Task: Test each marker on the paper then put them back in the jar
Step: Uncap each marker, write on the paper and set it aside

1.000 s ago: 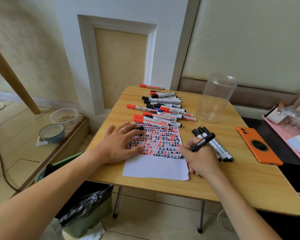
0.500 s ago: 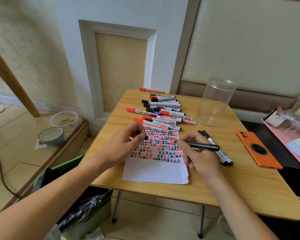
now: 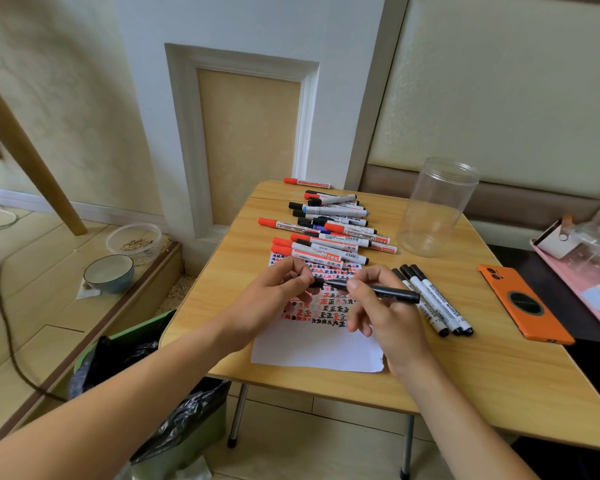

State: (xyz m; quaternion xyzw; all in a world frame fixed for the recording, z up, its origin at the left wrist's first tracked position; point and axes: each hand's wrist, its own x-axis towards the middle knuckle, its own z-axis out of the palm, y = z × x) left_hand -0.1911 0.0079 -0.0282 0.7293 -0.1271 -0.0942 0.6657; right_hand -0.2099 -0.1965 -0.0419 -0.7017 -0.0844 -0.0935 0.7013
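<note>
A blue-rimmed bowl (image 3: 109, 273) and a clear tub (image 3: 134, 238) are sitting on the floor at far left, with a green bin (image 3: 125, 344) lined in black plastic standing beside the wooden table (image 3: 465, 382). Above the table's near half, the left hand (image 3: 274, 303) is curling its fingers round the cap end of a black marker (image 3: 385, 292), while the right hand (image 3: 385, 313) is pinching the barrel, so the pen is lying level between them over the paper (image 3: 316, 348) (its far half covered in red and black characters). Behind the sheet a heap of capped markers (image 3: 329, 230) is lying across the tabletop. Just right of the right hand, three black-capped markers (image 3: 437, 303) are lying side by side. Further back, the clear jar (image 3: 437, 206) is standing upright, nothing showing inside it. An orange phone (image 3: 523, 303) is resting near the right edge.
</note>
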